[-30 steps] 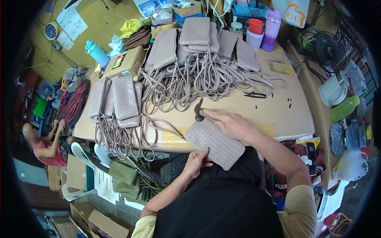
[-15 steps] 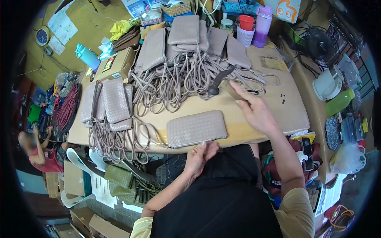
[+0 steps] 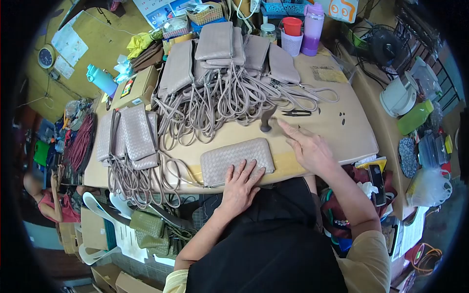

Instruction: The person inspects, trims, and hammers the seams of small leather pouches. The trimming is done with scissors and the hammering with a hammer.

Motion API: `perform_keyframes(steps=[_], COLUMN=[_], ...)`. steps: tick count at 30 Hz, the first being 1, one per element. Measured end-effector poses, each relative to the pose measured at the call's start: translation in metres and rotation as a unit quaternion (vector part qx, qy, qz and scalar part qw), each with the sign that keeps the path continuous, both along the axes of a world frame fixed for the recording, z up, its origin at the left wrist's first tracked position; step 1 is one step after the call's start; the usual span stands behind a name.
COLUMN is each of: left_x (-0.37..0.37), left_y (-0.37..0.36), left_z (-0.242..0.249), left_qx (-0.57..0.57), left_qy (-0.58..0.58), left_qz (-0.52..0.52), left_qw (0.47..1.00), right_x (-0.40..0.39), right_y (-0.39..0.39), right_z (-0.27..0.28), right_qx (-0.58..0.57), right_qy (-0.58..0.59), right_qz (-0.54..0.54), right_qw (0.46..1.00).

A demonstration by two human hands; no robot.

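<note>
A woven grey-beige pouch (image 3: 220, 160) lies flat near the table's front edge, its wrist strap trailing left. My left hand (image 3: 240, 183) rests on its lower part, fingers spread and flat. Up and to the right, my right hand (image 3: 309, 149) is closed round a hammer, its handle mostly hidden by the fingers. The dark hammer head (image 3: 266, 119) points away beyond the pouch. Black thread snips (image 3: 296, 113) lie just past that hand. Behind are several stacked pouches (image 3: 176, 66) with looped straps, and another pile (image 3: 139, 132) sits at the left.
A cardboard box (image 3: 141, 87), a purple bottle (image 3: 312, 29) and a red cup (image 3: 292, 26) stand at the back. Green pouches (image 3: 149, 224) hang over a white chair at lower left. A person in red (image 3: 58, 210) sits at far left; a fan (image 3: 388, 46) stands right.
My left hand has gone from the pouch's lower edge onto its top, fingers now spread. The hammer has come lower and turned in my right hand. The view has shifted slightly.
</note>
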State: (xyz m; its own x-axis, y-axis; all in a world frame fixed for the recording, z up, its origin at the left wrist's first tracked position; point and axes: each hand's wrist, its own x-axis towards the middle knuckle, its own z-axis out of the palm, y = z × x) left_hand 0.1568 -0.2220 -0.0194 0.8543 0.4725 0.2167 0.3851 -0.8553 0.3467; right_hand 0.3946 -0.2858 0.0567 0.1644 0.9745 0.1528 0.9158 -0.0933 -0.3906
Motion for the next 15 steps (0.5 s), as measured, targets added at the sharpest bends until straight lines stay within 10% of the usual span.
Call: perform_keyframes(steps=[3,7,15], left_x=[-0.007,-0.035,-0.073], left_y=[0.003,0.017,0.043], left_z=[0.007,0.041,0.07], left_qx=[-0.014,0.05,-0.014], left_qy=[0.011,0.126,-0.057], left_qz=[-0.005,0.17,0.118], left_qw=[1.0,0.976,0.991], right_x=[-0.004,0.002,0.017], right_y=[0.0,0.006,0.04], right_z=[-0.031,-0.027,-0.054], right_qx=[0.075,-0.033,0.05], right_qy=[0.11,-0.036,-0.225], right_qz=[-0.014,0.012,0.02], right_qw=[0.991,0.999,0.973])
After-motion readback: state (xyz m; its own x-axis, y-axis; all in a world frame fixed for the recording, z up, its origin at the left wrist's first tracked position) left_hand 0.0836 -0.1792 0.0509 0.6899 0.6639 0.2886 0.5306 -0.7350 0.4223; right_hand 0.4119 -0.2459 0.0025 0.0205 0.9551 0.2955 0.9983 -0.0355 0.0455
